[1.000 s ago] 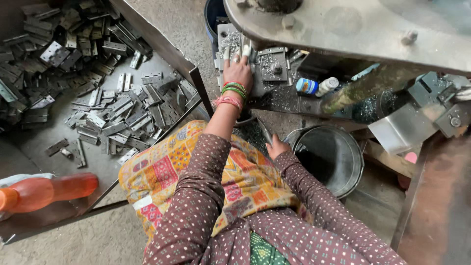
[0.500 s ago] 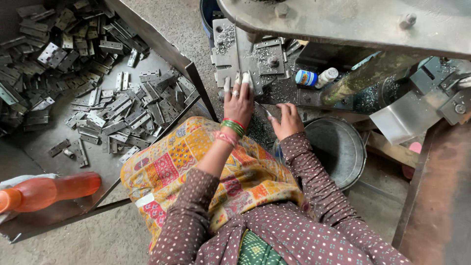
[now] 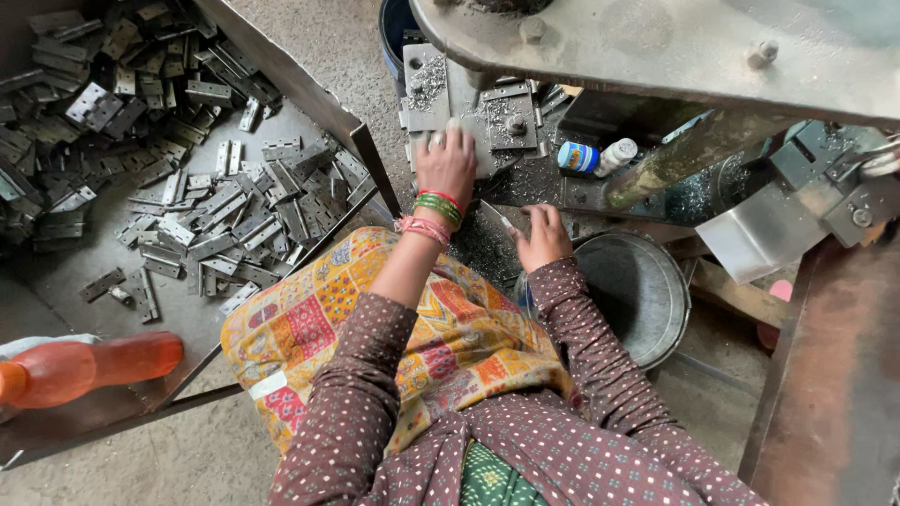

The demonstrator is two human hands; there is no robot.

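Seen from above, our left hand (image 3: 448, 165) lies flat on a grey metal plate (image 3: 487, 155) on the bed of a press machine (image 3: 656, 47), at about twelve o'clock from our lap. The fingers (image 3: 437, 141) are nearly together and pressed down on the plate, pinching nothing. Green and red bangles (image 3: 437, 206) and a pink thread band sit at that wrist.

Our right hand (image 3: 542, 239) rests lower, at about four o'clock from the left, near the machine's dark front edge. Its fingers (image 3: 534, 215) are curled around a thin bright piece of metal (image 3: 500, 217); we cannot tell exactly how firmly it is pinched. Bright metal shavings (image 3: 427, 80) lie scattered over the bed around the plate.

Just beyond the right hand, at about one o'clock, a small blue-and-white bottle (image 3: 591, 157) lies on its side. At four o'clock from the right hand stands a round steel bucket (image 3: 647, 290). To our left, from nine to eleven o'clock, a sheet-metal tray (image 3: 66, 272) holds a heap of flat grey hinges (image 3: 187, 187). An orange plastic bottle (image 3: 89, 367) lies on its side at eight o'clock. A yellow patchwork cloth (image 3: 375, 319) covers our lap, and our sleeves are brown with small dots.
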